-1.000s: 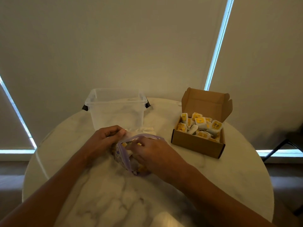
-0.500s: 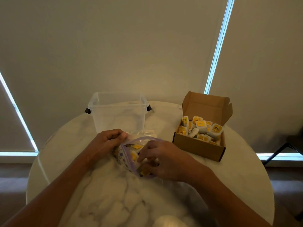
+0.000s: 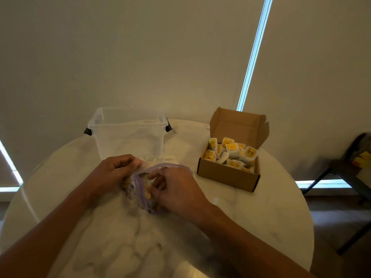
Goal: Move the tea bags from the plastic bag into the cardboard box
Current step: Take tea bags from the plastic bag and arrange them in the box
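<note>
The left hand (image 3: 117, 171) lies at the far left edge of the plastic bag (image 3: 138, 184), fingers curled and thumb tip pressed against them, pinching the clear film there. The right hand (image 3: 176, 189) comes in from the near right with its wrist low over the surface (image 3: 261, 221) and its knuckles up. Its fingers are bent down into the bag's open mouth. Whether they grip a tea bag, the bag's rim, or nothing cannot be told, since the fingertips are hidden inside. Both forearms are bare and run in from the near edge.

There is one plastic bag, one cardboard box (image 3: 226, 177) and one clear tub (image 3: 128, 137). The bag sits at the middle of the surface between the two hands. It is thin, crumpled and see-through, with a purple zip strip around its mouth. A few yellow patches show through it, too blurred to count.

The box stands to the right, well apart from the bag. It is plain brown corrugated card, rectangular, with its hinged lid standing up at the far side. The tea bags (image 3: 232, 152) in it are heaped above the rim. They are small pale sachets with square yellow labels. At least eight labels show, but the pile is too tight for a full count.

The tub is just beyond the left hand. It is a transparent, straight-walled rectangle with a dark clip at each end. The surface is round, glossy pale marble with grey veins.
</note>
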Action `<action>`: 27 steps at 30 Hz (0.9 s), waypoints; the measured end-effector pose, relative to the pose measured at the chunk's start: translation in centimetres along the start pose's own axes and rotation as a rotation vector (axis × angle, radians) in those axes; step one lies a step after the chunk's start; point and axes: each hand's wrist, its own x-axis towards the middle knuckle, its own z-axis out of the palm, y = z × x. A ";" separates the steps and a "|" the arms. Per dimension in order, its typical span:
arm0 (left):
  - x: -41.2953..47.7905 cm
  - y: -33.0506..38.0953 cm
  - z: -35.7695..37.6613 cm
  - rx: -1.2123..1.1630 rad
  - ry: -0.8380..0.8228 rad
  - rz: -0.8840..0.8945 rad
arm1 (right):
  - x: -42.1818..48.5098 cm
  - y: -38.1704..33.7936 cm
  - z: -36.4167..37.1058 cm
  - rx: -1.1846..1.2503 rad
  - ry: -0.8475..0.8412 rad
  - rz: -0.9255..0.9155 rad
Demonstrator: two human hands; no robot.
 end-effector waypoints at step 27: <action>0.5 -1.1 -0.4 0.050 -0.002 -0.039 | 1.3 12.0 -12.9 0.125 0.544 0.282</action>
